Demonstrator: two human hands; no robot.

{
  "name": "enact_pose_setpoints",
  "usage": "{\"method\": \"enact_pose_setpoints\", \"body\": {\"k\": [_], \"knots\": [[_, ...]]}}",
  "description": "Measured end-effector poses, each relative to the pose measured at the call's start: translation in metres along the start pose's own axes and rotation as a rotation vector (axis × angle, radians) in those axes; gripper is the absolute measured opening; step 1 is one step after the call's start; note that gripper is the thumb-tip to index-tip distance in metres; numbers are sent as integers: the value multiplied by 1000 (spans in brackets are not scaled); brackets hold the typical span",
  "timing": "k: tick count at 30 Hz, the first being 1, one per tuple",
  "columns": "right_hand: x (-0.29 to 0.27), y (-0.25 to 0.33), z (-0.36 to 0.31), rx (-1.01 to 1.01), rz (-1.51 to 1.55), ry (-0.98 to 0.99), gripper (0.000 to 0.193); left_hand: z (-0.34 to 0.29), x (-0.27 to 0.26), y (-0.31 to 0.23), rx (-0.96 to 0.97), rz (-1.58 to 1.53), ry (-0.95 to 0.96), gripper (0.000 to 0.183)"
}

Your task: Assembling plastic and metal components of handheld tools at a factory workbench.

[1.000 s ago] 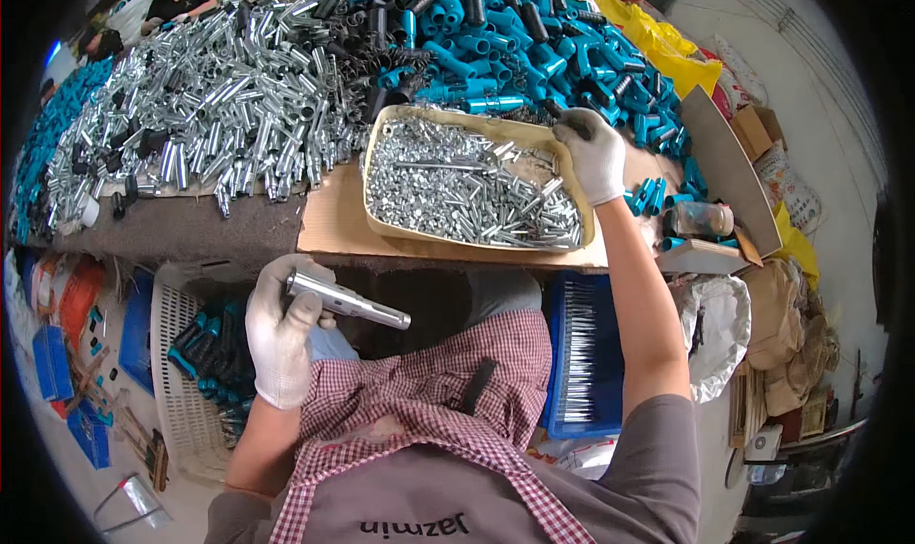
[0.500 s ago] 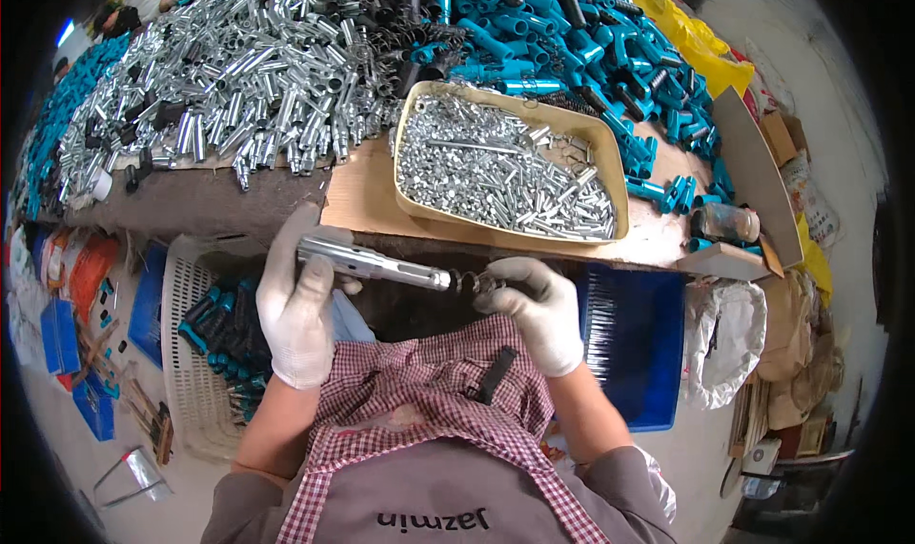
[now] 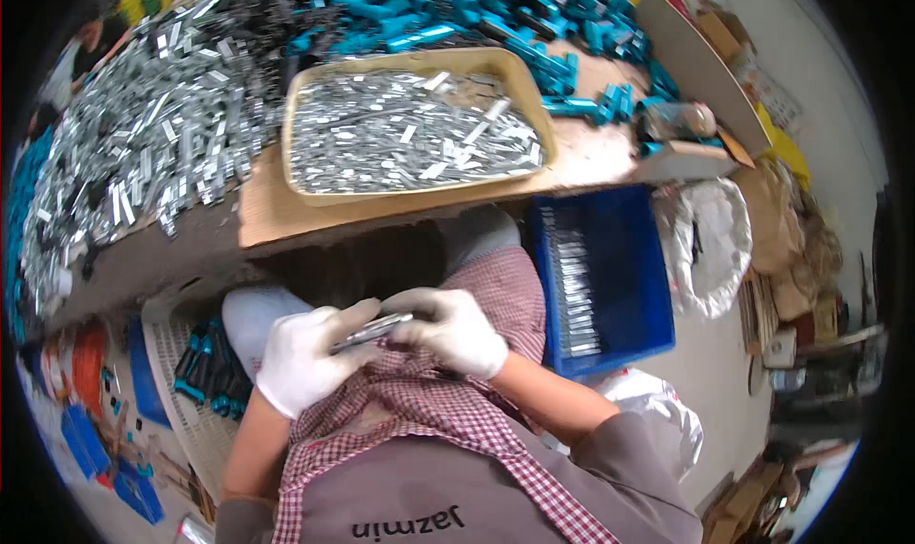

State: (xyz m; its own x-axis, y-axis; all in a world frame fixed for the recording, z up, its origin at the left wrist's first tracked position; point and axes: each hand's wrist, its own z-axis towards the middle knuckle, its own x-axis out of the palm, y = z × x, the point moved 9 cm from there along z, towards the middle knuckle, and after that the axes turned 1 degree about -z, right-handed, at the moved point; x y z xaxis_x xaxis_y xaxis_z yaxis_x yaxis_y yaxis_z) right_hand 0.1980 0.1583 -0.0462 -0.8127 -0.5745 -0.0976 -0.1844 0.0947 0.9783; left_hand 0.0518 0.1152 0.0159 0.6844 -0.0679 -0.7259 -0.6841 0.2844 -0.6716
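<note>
Both hands wear white gloves and meet low over my lap, on the checked apron (image 3: 429,382). My left hand (image 3: 310,353) is closed round one end of a shiny metal tube (image 3: 370,332), which lies slightly tilted between the hands. At its other end the fingers of my right hand (image 3: 448,327) are wrapped over it. Motion blurs the tube, and much of it is covered by the gloves. The coil spring seen earlier does not show; my fingers may hide it.
A cream tray (image 3: 400,197) of small metal parts stands on the bench. Metal tubes (image 3: 143,144) are heaped left, teal sleeves (image 3: 572,63) behind and right. Below the bench are a blue bin (image 3: 624,353) holding metal pieces, a white bag (image 3: 729,287) and a pale basket (image 3: 205,439) with teal-black handles.
My hands have come down from the bench edge to my lap and closer together, with the tube. The right hand has moved from the spring onto the tube's end. The view has shifted.
</note>
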Motion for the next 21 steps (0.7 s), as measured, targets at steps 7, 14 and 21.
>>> {"method": "enact_pose_setpoints", "body": {"k": [7,14,21], "knots": [[-45,-16,-17,-225,-108,-130,35,-5,29,12,-60,-143,28,27],[-298,-171,-85,367,-863,-755,17,-17,22,39,-261,-256,-165,26],[-273,-253,-123,405,-1180,-368,19,-24,32,57,-364,-313,-206,30]]}}
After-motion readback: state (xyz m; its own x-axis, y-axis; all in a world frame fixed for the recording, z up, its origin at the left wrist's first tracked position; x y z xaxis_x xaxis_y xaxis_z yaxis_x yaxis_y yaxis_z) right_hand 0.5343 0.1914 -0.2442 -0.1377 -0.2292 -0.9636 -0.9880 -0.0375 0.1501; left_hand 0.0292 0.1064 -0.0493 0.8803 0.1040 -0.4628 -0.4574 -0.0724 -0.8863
